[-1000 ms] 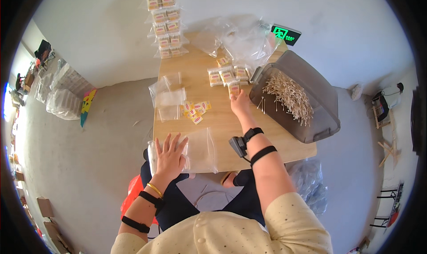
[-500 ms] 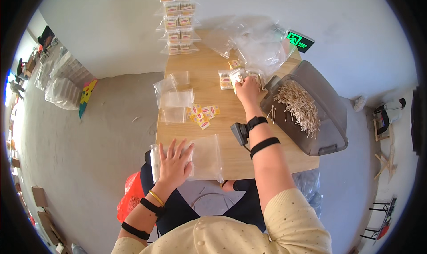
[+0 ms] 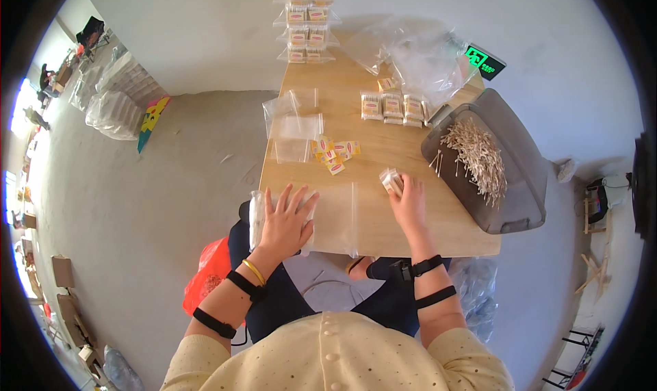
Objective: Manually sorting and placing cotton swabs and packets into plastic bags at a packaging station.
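Note:
My left hand lies with spread fingers on a clear plastic bag at the near left edge of the table. White contents show at the bag's left end, partly hidden under the hand. My right hand grips a small pack of cotton swabs above the table's right half. Beyond it, several more packs of cotton swabs stand in a row. Small yellow-and-white cards lie loose in mid-table, beside flat clear bags.
A grey translucent bin with loose cotton swabs leans at the table's right side. Bagged swab packs are stacked at the far left corner. Crumpled clear plastic lies at the far right. A red bag is by my left leg.
My right hand has drawn back toward me from the row, carrying a pack of cotton swabs. My left hand stays spread on the bag. The whole view has shifted slightly.

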Available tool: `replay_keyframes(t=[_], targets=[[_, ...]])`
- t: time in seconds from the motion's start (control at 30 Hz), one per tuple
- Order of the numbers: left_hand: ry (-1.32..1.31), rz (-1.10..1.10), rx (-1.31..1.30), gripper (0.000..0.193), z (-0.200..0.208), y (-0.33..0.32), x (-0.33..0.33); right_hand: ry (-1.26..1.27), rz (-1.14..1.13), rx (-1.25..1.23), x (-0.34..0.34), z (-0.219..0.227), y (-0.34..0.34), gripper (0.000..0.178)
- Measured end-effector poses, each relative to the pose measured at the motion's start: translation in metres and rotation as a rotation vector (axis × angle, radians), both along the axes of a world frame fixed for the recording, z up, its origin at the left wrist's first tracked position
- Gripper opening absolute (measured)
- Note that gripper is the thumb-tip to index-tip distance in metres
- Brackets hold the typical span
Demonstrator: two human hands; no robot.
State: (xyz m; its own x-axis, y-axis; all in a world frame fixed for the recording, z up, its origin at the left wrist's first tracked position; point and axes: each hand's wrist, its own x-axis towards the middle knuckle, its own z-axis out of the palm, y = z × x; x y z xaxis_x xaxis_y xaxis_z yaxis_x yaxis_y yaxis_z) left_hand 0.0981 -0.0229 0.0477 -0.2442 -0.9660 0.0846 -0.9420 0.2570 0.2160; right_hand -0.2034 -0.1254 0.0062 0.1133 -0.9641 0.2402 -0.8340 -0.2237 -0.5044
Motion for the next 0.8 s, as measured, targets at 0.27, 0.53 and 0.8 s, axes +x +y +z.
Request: replay_keyframes(t=[0.27, 0.53, 0.8], targets=[[-0.071, 0.0, -0.024, 0.062, -0.006, 0.004, 0.002, -0.429, 0.081, 0.467, 0.009, 0.033, 0.069, 0.051], [-0.021, -0.002, -0.002, 0.071, -0.007, 0.005, 0.003, -0.709, 0.541, 1.008, 0.086, -0.023, 0.014, 0.047], [0.004, -0.008, -0.008, 0.076, -0.005, 0.008, 0.006, -0.702, 0.879, 0.943, 0.103, -0.009, -0.01, 0.048]])
